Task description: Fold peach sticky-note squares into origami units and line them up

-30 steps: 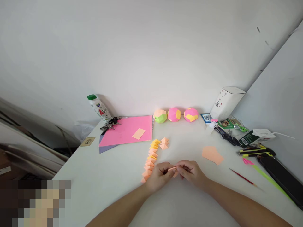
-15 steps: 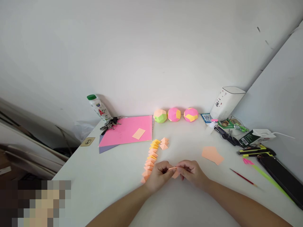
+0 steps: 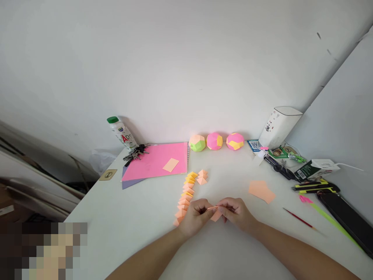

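Note:
Both my hands meet low at the middle of the white table (image 3: 122, 229), pinching one small orange folded paper piece (image 3: 216, 214). My left hand (image 3: 196, 217) grips its left end with fingers curled. My right hand (image 3: 237, 213) pinches its right end, fingers pressed together. Just left of my left hand runs a row of several folded orange and yellow paper units (image 3: 185, 194), with a small orange cluster (image 3: 202, 176) at its far end. A flat orange paper stack (image 3: 261, 191) lies to the right of my hands.
A pink notebook (image 3: 155, 161) with an orange slip, keys (image 3: 135, 152) and a bottle (image 3: 121, 132) sit at back left. Three paper balls (image 3: 215, 141) line the wall. A white box (image 3: 279, 126), cutters (image 3: 314, 186), a red stick (image 3: 300, 220) and a green pen (image 3: 332, 221) crowd the right.
The hands stay almost still; the orange piece between the fingers has dipped slightly lower and shows a bit more below them.

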`<action>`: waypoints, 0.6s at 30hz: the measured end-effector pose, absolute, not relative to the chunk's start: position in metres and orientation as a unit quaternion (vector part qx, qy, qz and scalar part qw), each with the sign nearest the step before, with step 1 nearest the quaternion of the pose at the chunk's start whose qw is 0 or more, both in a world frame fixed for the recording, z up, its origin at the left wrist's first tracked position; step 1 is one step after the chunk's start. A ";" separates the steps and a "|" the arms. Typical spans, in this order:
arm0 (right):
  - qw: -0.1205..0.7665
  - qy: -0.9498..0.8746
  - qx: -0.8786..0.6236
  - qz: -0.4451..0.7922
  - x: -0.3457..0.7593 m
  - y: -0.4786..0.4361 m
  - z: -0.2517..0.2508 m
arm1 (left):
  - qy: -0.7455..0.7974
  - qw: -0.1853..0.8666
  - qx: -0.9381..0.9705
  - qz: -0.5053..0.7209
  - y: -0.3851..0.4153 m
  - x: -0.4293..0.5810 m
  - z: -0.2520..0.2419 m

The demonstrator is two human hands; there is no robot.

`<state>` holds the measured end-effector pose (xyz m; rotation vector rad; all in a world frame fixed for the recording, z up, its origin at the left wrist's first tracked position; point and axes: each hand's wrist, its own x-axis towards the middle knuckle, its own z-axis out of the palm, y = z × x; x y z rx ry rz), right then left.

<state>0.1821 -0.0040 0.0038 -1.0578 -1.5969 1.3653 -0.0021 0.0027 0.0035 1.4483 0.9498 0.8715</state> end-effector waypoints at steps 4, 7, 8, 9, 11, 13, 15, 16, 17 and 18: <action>0.384 -0.626 -0.414 0.537 0.182 -0.004 0.003 | 0.402 0.561 0.621 0.372 0.002 -0.002 0.004; 0.384 -0.623 -0.415 0.540 0.182 -0.003 0.004 | 0.409 0.560 0.614 0.377 0.002 -0.003 0.005; 0.384 -0.621 -0.415 0.543 0.182 -0.003 0.005 | 0.410 0.560 0.613 0.379 0.001 -0.003 0.006; 0.385 -0.618 -0.415 0.546 0.182 -0.003 0.006 | 0.410 0.558 0.613 0.381 0.001 -0.003 0.006; 0.384 -0.613 -0.414 0.553 0.182 -0.003 0.007 | 0.410 0.553 0.614 0.386 0.001 -0.004 0.006; 0.384 -0.605 -0.414 0.562 0.182 -0.003 0.008 | 0.415 0.546 0.610 0.397 0.001 -0.004 0.007; 0.388 -0.595 -0.413 0.570 0.183 -0.002 0.007 | 0.426 0.548 0.591 0.411 0.001 -0.005 0.008; 0.389 -0.591 -0.413 0.573 0.183 -0.002 0.007 | 0.431 0.554 0.578 0.416 0.001 -0.005 0.008; 0.391 -0.587 -0.412 0.576 0.184 -0.002 0.007 | 0.434 0.561 0.565 0.420 0.001 -0.004 0.009; 0.392 -0.585 -0.412 0.579 0.184 -0.002 0.007 | 0.436 0.571 0.552 0.424 0.001 -0.004 0.009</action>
